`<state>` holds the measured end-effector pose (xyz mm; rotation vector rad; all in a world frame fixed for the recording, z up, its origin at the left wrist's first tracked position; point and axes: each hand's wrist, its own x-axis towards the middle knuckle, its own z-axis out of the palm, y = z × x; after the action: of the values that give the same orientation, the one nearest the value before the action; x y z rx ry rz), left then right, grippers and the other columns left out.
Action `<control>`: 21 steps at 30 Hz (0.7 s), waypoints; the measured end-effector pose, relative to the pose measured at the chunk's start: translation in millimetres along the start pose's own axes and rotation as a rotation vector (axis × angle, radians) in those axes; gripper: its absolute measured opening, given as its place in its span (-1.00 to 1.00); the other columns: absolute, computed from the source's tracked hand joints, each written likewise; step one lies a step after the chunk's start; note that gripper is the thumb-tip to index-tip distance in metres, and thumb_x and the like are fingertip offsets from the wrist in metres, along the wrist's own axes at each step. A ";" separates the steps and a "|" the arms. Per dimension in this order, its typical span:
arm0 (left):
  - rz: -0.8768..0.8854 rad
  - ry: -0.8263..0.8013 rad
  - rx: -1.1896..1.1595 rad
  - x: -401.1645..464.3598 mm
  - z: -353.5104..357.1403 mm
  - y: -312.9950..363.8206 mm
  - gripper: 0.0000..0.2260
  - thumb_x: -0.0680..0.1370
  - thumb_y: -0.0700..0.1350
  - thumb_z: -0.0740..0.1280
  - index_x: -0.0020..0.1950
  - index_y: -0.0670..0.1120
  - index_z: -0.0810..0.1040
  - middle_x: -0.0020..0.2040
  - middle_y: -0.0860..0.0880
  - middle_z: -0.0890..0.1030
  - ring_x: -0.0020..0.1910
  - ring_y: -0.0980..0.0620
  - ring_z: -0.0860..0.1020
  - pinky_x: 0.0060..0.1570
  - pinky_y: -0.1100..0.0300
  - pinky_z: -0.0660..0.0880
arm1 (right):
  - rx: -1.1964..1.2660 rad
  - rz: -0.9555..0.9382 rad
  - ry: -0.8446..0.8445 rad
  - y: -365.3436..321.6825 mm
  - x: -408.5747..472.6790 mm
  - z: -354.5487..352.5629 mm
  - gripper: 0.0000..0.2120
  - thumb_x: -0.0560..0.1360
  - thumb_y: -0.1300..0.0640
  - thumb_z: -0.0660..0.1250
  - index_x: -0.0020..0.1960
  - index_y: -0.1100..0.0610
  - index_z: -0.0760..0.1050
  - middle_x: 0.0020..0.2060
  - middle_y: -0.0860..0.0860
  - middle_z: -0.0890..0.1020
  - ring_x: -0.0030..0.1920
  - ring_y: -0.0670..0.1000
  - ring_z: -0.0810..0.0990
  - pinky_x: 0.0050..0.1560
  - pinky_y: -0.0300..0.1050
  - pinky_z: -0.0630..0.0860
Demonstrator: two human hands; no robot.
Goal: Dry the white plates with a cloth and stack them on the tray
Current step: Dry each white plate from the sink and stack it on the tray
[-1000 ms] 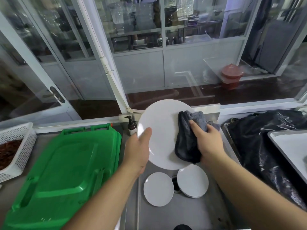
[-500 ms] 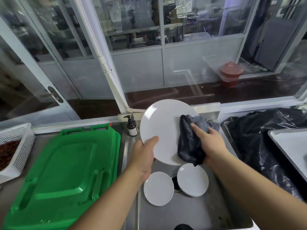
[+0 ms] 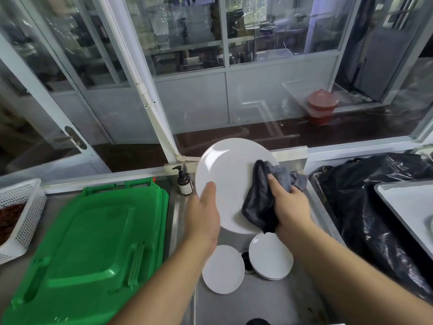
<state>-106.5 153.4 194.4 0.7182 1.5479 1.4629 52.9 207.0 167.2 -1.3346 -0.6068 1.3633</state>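
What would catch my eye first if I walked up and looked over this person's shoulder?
The big white plate held up at the centre, the left hand gripping its edge while the right hand presses a dark grey cloth against it. Next, the bright green lid lying at the left, and two more white plates in the sink below.

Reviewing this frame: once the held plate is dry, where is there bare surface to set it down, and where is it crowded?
Free: the bare part of the grey tray at far right, beside the black plastic bag; the flat green lid on the left. Crowded: the sink floor, where white plates flank the drain, and the strip by the soap bottle.
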 end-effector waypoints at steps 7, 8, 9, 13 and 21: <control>-0.117 -0.070 -0.132 -24.7 9.5 -27.1 -0.67 0.42 0.30 0.34 0.13 0.25 0.64 0.19 0.12 0.73 0.23 -0.02 0.67 0.32 -0.12 0.57 | 0.145 0.160 0.001 21.6 -9.6 -8.7 -0.72 0.56 -0.01 0.53 0.15 0.15 0.66 -0.03 0.13 0.79 -0.06 0.20 0.79 0.06 0.23 0.71; -0.128 -0.108 -0.150 -23.7 7.5 -26.5 -0.72 0.45 0.23 0.38 0.12 0.24 0.67 0.17 0.12 0.74 0.20 0.00 0.69 0.28 -0.09 0.59 | 0.110 0.152 -0.015 17.4 -6.5 -12.3 -0.72 0.57 0.00 0.53 0.15 0.17 0.66 -0.02 0.15 0.79 -0.03 0.23 0.78 0.09 0.24 0.70; -0.139 -0.136 -0.156 -21.0 4.8 -24.9 -0.79 0.49 0.16 0.41 0.10 0.24 0.70 0.14 0.11 0.75 0.17 0.00 0.71 0.23 -0.06 0.61 | 0.069 0.133 -0.034 12.2 -3.2 -15.9 -0.72 0.57 0.01 0.52 0.14 0.18 0.66 -0.02 0.16 0.78 -0.01 0.23 0.78 0.11 0.24 0.70; -0.198 -0.225 -0.138 -4.7 -14.7 -8.7 -0.82 0.65 0.00 0.37 0.21 0.07 0.70 0.16 -0.04 0.76 0.18 -0.10 0.71 0.15 -0.08 0.64 | -0.178 -0.052 -0.139 -17.7 8.8 -24.9 -0.77 0.55 -0.02 0.54 0.05 0.14 0.69 -0.13 0.08 0.79 -0.11 0.11 0.80 -0.14 -0.02 0.71; -0.190 -0.530 -0.194 -0.3 -32.1 17.3 -0.76 0.60 -0.20 0.32 0.06 0.01 0.78 0.15 -0.24 0.73 0.07 -0.22 0.73 -0.14 -0.08 0.71 | -0.301 -0.135 -0.174 -55.7 14.6 -24.2 -0.75 0.56 0.02 0.54 0.01 0.22 0.69 -0.27 0.02 0.77 -0.29 -0.04 0.74 -0.32 -0.20 0.63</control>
<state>-137.0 140.2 209.4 0.7455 1.0230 1.1433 96.8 228.7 206.1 -1.3909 -1.0353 1.3222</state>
